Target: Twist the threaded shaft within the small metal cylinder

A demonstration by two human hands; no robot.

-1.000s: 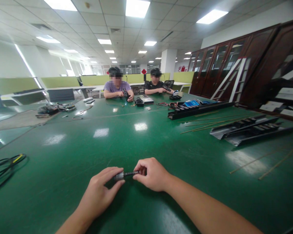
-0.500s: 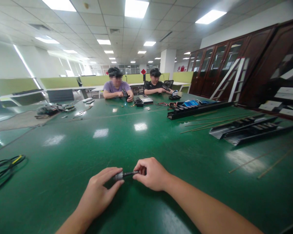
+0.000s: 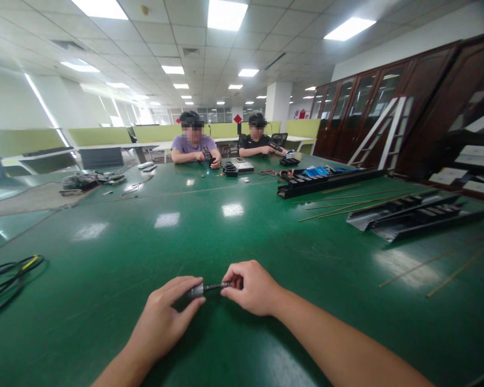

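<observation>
In the head view, the left hand (image 3: 161, 317) has its thumb and forefinger spread around a grey cylinder (image 3: 197, 291), forefinger along the far side and thumb along the near side; a stance that wide probably suits the part's thickness. The right hand (image 3: 255, 289) pinches the far end of a slim, dark shaft (image 3: 213, 287) between thumb and forefinger, the other fingers curled into the palm, likely because something so thin leaves room for the tips only. The shaft bridges the gap between the two sets of fingers, roughly in line with the cylinder, and with one grip on each end the piece should be steadied against tilting. Whether it touches the green desk (image 3: 116, 269) beneath the fingers I cannot tell. Well apart to the left of the left fingers lies a coiled cable (image 3: 19, 267); beyond the right fingers and off to their right are thin rods (image 3: 327, 215) and black channels (image 3: 431, 226), laid flat, perhaps since they are long. Well beyond the fingers, at the desk's far edge, sit a person in purple (image 3: 192, 148) and a person in black (image 3: 253, 144), each holding a dark object.
</observation>
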